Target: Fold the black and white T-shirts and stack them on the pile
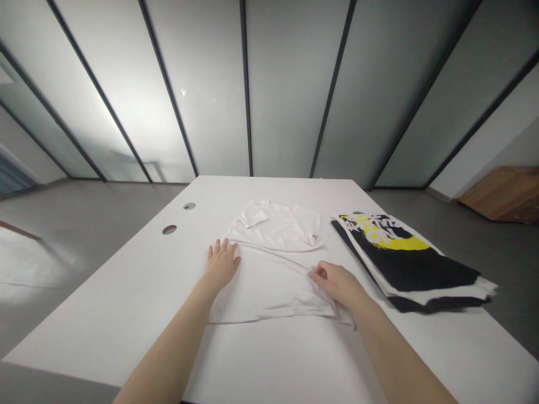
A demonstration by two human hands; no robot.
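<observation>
Firstly, white tbl. [138, 314]: runs from your side to the far end, under everything else you're handling.

Next, white T-shirt [269, 286]: mid-tbl., directly in front of you, laid flat w/ some wrinkles; a second layer peeks out at the near r. corner. Long axis appears to run away from you. Sleeve-like flap [255, 216] lies at far l., so neck end prob. points to the far side; white on white, collar hard to confirm.

R hand [337, 280]: fingertips pinched on a cloth edge crossing the shirt, prob. to control that loose edge. L hand [221, 264]: palm down, fingers spread, at the l. end of same edge, prob. as anchor vs. slipping.

To your r., stack of folded cloth [415, 268]: black top w/ yellow & white print, white & black layers under; set apart from the shirt, presumably to leave you elbow room.

Farther l., two round cut-outs [169, 229] in tbl. Beyond: frosted glass partition [290, 84], dark uprights; wooden item [501, 193] far r., ID unclear.
</observation>
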